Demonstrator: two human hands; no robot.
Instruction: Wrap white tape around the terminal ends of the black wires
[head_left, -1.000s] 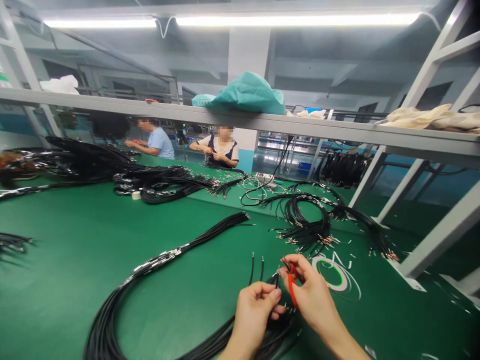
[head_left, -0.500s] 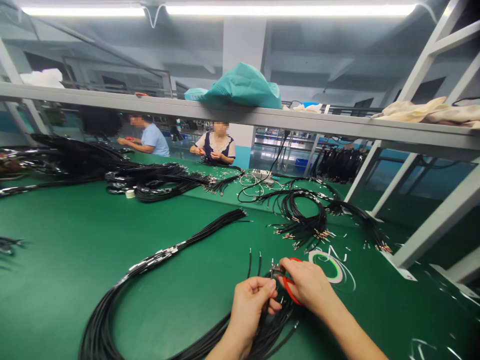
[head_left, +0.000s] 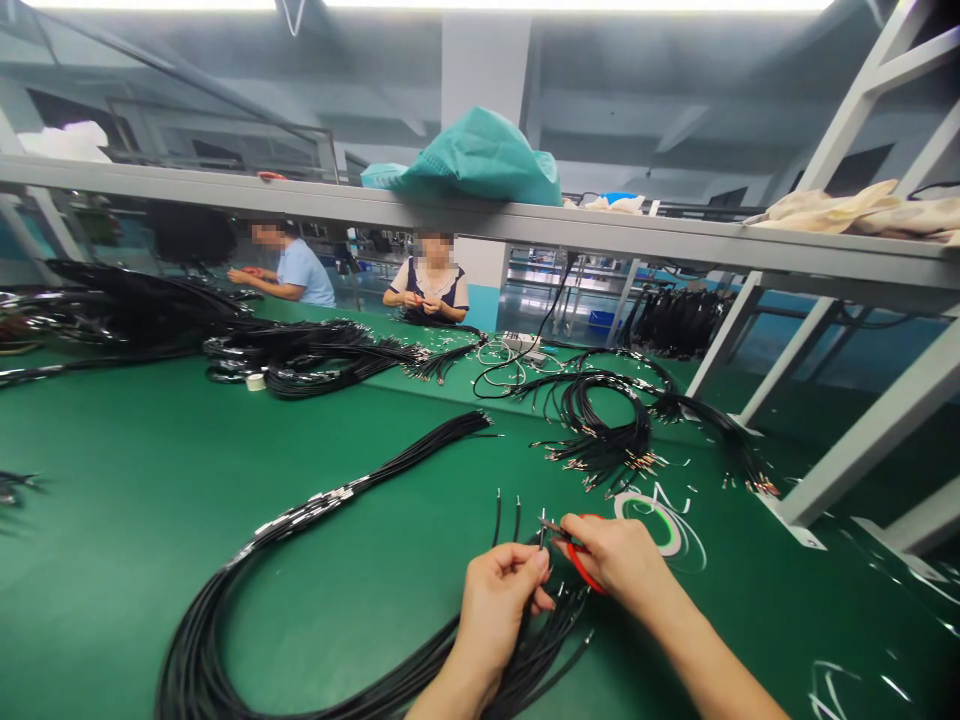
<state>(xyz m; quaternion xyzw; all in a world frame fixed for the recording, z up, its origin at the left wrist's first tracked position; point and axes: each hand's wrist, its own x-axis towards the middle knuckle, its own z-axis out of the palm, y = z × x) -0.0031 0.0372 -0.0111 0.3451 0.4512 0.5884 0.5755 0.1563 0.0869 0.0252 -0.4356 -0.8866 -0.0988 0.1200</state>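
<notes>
My left hand (head_left: pixel 501 610) pinches a black cable near its end, whose bare tip (head_left: pixel 543 517) points up. In my right hand (head_left: pixel 619 560) is a pair of scissors with red handles (head_left: pixel 587 568). The scissor blades (head_left: pixel 553 527) are at the cable's tip; whether they touch it I cannot tell. A long bundle of black cables (head_left: pixel 196 640) curves over the green table and runs under my left hand. Cable ends with bare tips (head_left: pixel 574 605) fan out beneath both hands, and two single ends (head_left: pixel 498 520) stick up just beyond.
A white and green tape roll (head_left: pixel 649 522) lies beyond my right hand. Coiled cables (head_left: pixel 611 420) lie farther back, with more bundles (head_left: pixel 322 358) at the left. A grey shelf (head_left: pixel 637 228) crosses above the table (head_left: pixel 360 580). Two people work across from me.
The view has tilted slightly, so everything sits a little higher in it. The scissor blades have shifted slightly against the cable tip, and my left hand keeps its pinch.
</notes>
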